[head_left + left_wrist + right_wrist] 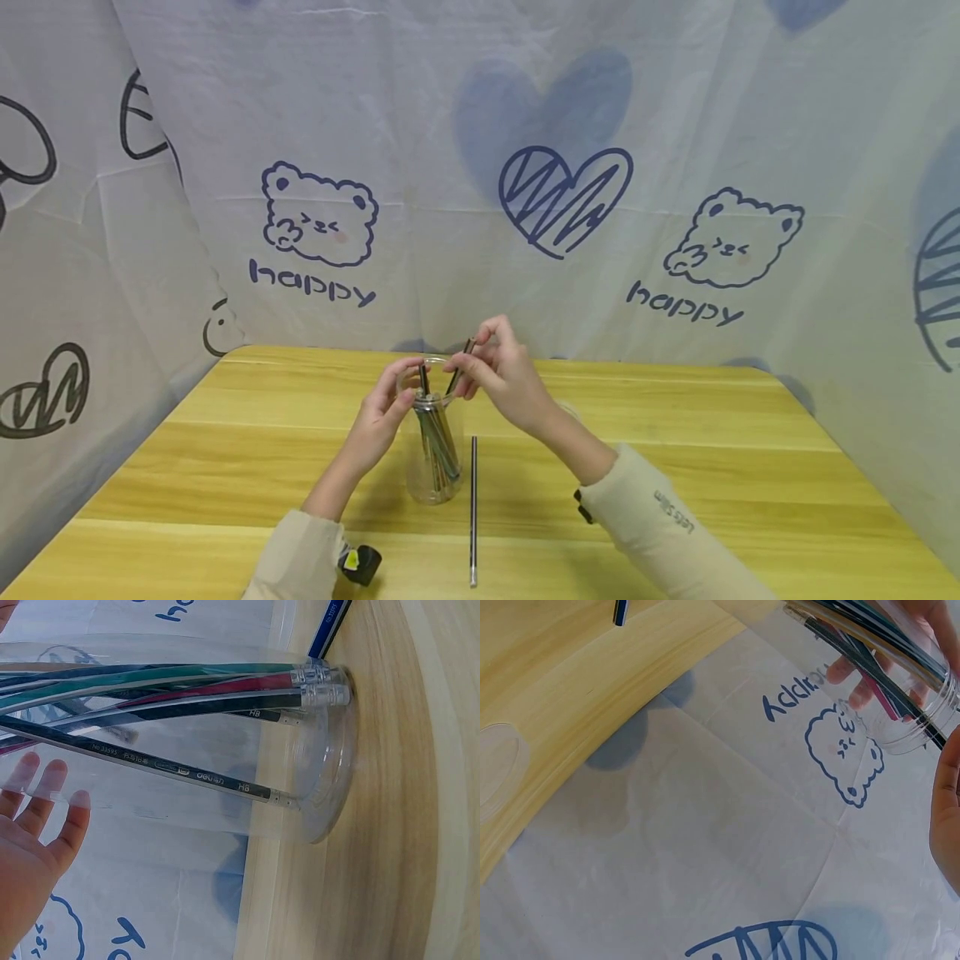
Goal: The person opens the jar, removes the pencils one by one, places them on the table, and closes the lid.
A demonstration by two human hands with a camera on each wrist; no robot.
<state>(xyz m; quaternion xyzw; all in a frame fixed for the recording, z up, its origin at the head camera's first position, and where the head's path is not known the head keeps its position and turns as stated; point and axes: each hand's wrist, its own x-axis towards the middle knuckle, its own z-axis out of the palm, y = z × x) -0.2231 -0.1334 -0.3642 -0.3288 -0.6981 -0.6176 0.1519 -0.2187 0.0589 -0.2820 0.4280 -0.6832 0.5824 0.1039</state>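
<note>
A clear plastic jar [435, 492] stands upright on the table with several pencils [437, 442] inside. Around its upper part, my left hand [378, 417] holds the jar from the left. At the mouth, my right hand [502, 375] pinches the upper end of a dark pencil [454, 377], whose lower part is within the jar. In the left wrist view, green, red and dark pencils [187, 679] lean inside the jar, their eraser ends near its base. My right fingertips are mostly out of frame in the right wrist view.
One dark striped pencil [473, 508] lies on the wooden table [675, 500], just right of the jar. A clear round lid [502, 769] lies flat on the table beyond my right wrist. Printed cloth [420, 208] hangs behind the table.
</note>
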